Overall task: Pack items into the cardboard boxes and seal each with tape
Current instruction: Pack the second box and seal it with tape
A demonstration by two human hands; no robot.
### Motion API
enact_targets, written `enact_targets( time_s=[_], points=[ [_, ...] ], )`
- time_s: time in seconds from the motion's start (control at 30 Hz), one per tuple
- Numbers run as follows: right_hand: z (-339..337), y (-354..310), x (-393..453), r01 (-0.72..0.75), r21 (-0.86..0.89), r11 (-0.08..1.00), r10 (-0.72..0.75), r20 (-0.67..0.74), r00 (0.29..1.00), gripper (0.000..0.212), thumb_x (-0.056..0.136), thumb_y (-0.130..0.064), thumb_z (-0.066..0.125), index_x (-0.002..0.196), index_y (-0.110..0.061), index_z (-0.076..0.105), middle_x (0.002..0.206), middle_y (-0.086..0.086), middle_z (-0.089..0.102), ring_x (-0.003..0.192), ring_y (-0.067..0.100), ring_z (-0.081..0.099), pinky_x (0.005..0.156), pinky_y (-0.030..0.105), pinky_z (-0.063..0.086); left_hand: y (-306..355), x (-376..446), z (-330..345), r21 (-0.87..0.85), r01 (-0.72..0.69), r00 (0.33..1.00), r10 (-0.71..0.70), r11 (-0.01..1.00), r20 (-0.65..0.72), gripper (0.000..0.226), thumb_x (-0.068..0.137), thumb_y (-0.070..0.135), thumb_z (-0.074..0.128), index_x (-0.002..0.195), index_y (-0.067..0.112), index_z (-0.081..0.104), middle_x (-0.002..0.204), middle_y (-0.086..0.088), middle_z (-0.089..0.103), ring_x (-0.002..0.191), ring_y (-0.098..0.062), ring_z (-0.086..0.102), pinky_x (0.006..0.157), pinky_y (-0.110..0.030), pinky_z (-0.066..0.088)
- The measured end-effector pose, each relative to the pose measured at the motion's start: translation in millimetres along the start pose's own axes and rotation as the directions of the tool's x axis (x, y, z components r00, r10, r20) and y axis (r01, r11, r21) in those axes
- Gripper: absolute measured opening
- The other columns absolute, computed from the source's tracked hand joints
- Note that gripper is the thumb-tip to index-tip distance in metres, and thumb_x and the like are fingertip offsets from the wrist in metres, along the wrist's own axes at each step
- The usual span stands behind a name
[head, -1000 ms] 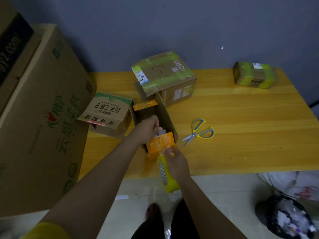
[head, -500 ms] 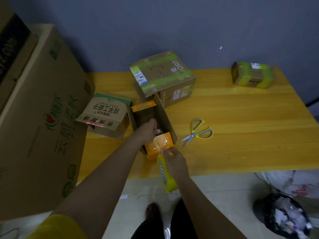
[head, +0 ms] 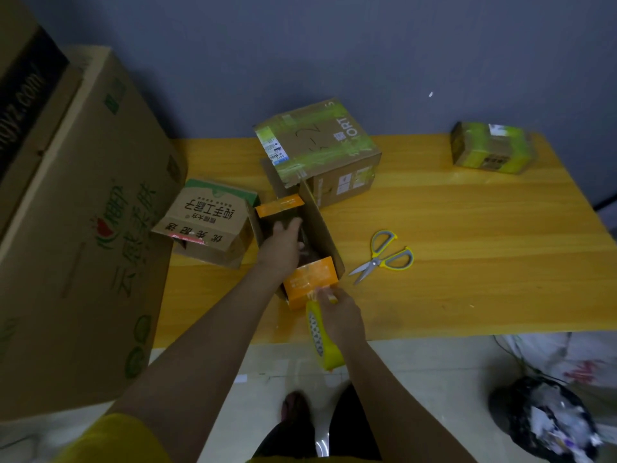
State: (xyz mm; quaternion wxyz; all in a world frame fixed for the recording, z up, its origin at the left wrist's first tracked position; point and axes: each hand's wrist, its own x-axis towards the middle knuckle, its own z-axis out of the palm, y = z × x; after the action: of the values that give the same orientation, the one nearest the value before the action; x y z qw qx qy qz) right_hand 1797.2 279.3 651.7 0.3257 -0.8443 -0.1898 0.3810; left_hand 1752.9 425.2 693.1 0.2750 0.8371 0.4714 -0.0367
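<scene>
At the far left a huge printed cardboard carton [head: 83,228] leans by the yellow wooden table [head: 467,262]. Just right of it, on the table, lies a small brown box with green trim and dark lettering [head: 208,225]. Next comes the open brown cardboard box with orange end flaps [head: 300,248], its long axis running from the near edge away toward the wall. The left hand [head: 283,243] reaches down into it, fingers stretched flat and pressing on what lies inside, gripping nothing that I can see. At the box's near end the right hand [head: 337,312] grips the roll of yellow packing tape [head: 322,339], fingertips pinching the loose tape end against the near orange flap. So the seam lies straight ahead of that hand, and I judge the tape must be drawn far-ward along it. Behind stands a taped brown box [head: 317,152]; right of the hands lie yellow-handled scissors [head: 384,255]; far right, a small taped parcel [head: 490,148].
</scene>
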Motion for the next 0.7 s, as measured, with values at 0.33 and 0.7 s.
enact_targets(
  time_s=[0.33, 0.7],
  points=[
    [1, 1, 0, 0.007, 0.014, 1.0, -0.007, 0.005, 1.0, 0.037, 0.098, -0.046, 0.046, 0.118, -0.019, 0.061, 0.12, 0.01, 0.064, 0.113, 0.032, 0.056, 0.081, 0.034, 0.04, 0, -34, 9, 0.1, -0.293, 0.948, 0.302, 0.951, -0.099, 0.024, 0.099, 0.016, 0.046, 0.11, 0.012, 0.068, 0.107, -0.01, 0.058, 0.104, -0.027, 0.055, 0.084, -0.039, 0.046],
    [4, 5, 1, 0.033, 0.03, 0.999, -0.033, -0.008, 0.999, 0.038, 0.098, -0.045, 0.046, 0.118, -0.018, 0.062, 0.118, 0.012, 0.064, 0.111, 0.033, 0.056, 0.077, 0.03, 0.036, 3, -31, 22, 0.159, -0.172, 0.985, 0.174, 0.972, 0.003, 0.021, 0.095, 0.023, 0.056, 0.113, 0.015, 0.064, 0.113, -0.007, 0.063, 0.109, -0.026, 0.057, 0.083, -0.038, 0.047]
  ],
)
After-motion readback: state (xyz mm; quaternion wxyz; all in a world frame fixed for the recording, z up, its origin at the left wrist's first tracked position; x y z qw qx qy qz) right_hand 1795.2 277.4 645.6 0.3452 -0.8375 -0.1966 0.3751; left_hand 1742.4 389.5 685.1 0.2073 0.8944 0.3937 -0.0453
